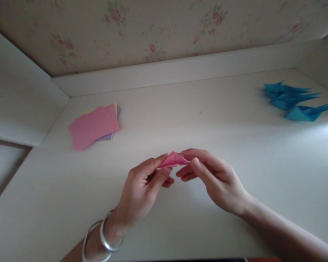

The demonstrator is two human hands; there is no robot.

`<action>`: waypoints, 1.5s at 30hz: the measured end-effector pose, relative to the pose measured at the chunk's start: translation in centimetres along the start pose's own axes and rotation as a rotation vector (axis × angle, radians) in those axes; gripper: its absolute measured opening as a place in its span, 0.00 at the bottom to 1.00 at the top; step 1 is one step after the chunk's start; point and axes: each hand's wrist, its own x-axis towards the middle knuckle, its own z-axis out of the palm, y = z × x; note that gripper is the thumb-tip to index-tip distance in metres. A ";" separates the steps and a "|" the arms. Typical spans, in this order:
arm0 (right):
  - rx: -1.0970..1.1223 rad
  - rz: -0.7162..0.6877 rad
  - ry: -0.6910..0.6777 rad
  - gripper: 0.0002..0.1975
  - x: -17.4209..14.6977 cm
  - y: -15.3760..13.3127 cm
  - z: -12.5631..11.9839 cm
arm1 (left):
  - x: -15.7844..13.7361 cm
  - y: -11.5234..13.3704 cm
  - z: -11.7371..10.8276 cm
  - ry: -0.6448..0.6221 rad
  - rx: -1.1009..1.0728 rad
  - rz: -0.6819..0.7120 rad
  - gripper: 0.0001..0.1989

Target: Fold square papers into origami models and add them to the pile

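Note:
A small folded piece of pink paper is held up between both hands, over the middle of the white tabletop. My left hand pinches its left end between thumb and fingers; two bangles circle that wrist. At the other end, my right hand grips the pointed right tip with thumb and forefinger, its other fingers curled below. The paper has a peak in the middle and slopes to narrow ends. Its underside is hidden from me.
To the left lies a stack of coloured paper sheets, pink on top with yellow and purple edges showing. Several blue folded paper figures sit at the back right. A white raised edge and a flowered wall bound the table behind.

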 end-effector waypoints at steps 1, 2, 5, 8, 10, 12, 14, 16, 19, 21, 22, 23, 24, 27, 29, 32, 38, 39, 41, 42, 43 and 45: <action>0.003 -0.008 -0.002 0.10 0.0 0.0 0.0 | 0.0 -0.1 -0.1 0.004 -0.007 0.013 0.15; -0.001 -0.014 -0.006 0.09 0.0 -0.1 0.0 | -0.1 -0.1 -0.1 0.003 -0.014 0.028 0.17; -0.016 -0.024 -0.005 0.09 0.2 -0.3 -0.1 | -0.2 -0.2 -0.2 -0.017 -0.038 0.075 0.21; -0.029 -0.023 0.030 0.08 0.3 -0.5 -0.2 | -0.3 -0.4 -0.2 -0.012 -0.006 0.139 0.18; -0.064 -0.020 0.041 0.07 0.3 -0.5 -0.3 | -0.3 -0.5 -0.2 0.015 0.062 0.206 0.16; -0.108 -0.018 0.036 0.06 0.2 -0.5 -0.3 | -0.4 -0.7 -0.2 0.044 0.114 0.268 0.15; -0.130 -0.018 0.043 0.06 0.2 -0.5 -0.2 | -0.4 -0.7 -0.2 0.073 0.128 0.282 0.15; -0.133 -0.019 0.057 0.06 0.2 -0.4 -0.1 | -0.4 -0.6 -0.2 0.077 0.126 0.254 0.14; -0.137 -0.010 0.047 0.06 0.2 -0.4 -0.1 | -0.4 -0.4 -0.3 0.043 0.144 0.230 0.14; -0.156 0.005 0.021 0.07 0.3 -0.6 -0.2 | -0.3 -0.3 -0.4 0.011 0.140 0.227 0.15; -0.163 0.017 0.015 0.07 0.3 -0.7 -0.2 | -0.3 -0.2 -0.4 -0.012 0.126 0.221 0.17; -0.165 0.032 0.014 0.07 0.4 -0.7 -0.2 | -0.3 -0.2 -0.5 -0.041 0.114 0.215 0.18; -0.167 0.046 0.020 0.07 0.4 -0.8 -0.2 | -0.3 -0.2 -0.5 -0.070 0.114 0.214 0.22; -0.191 0.066 0.035 0.09 0.7 -1.1 -0.1 | -0.1 -0.1 -0.4 -0.064 0.166 0.247 0.28; -0.216 0.056 0.008 0.10 0.7 -1.2 -0.1 | 0.0 0.1 -0.3 -0.010 0.197 0.252 0.22; -0.216 0.024 -0.071 0.10 0.6 -1.4 -0.2 | 0.2 0.2 -0.3 0.060 0.248 0.252 0.12; -0.179 -0.060 -0.037 0.13 0.2 -0.7 0.2 | -0.2 -0.3 -0.3 0.111 0.201 0.290 0.21; -0.187 -0.063 -0.002 0.12 0.2 -0.6 0.3 | -0.3 -0.4 -0.2 0.104 0.183 0.300 0.23; -0.243 -0.083 0.019 0.07 0.2 -0.5 0.4 | -0.2 -0.4 -0.1 0.074 0.181 0.338 0.25; -0.273 -0.100 0.017 0.06 0.3 -0.5 0.4 | -0.2 -0.4 0.0 0.058 0.194 0.361 0.25; -0.300 -0.114 0.016 0.05 0.3 -0.5 0.4 | -0.1 -0.4 0.1 0.046 0.211 0.381 0.24; -0.326 -0.135 0.024 0.06 0.3 -0.5 0.3 | 0.0 -0.3 0.1 0.029 0.244 0.396 0.25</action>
